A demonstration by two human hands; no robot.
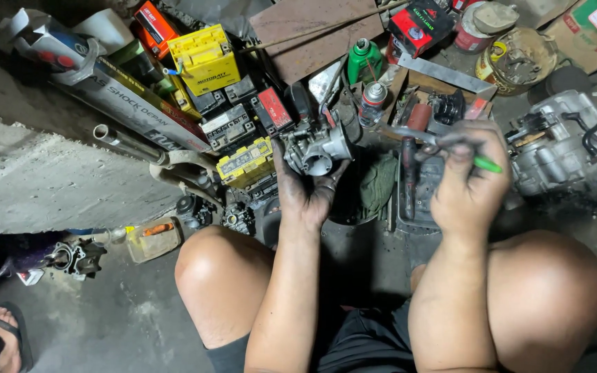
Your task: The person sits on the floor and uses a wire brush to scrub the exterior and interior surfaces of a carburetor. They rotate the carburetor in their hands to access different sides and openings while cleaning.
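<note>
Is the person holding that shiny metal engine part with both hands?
No, only the left hand grips the carburetor; the right hand holds a green-handled tool.

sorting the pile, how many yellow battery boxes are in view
2: one yellow battery box at the top of the pile, another lower, left of the grey metal carburettor. More may be buried.

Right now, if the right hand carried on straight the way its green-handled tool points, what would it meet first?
The right hand aims the thin green-handled tool leftward, so it would probably first meet the grey metal carburetor held in the left hand; depth is unclear.
</note>
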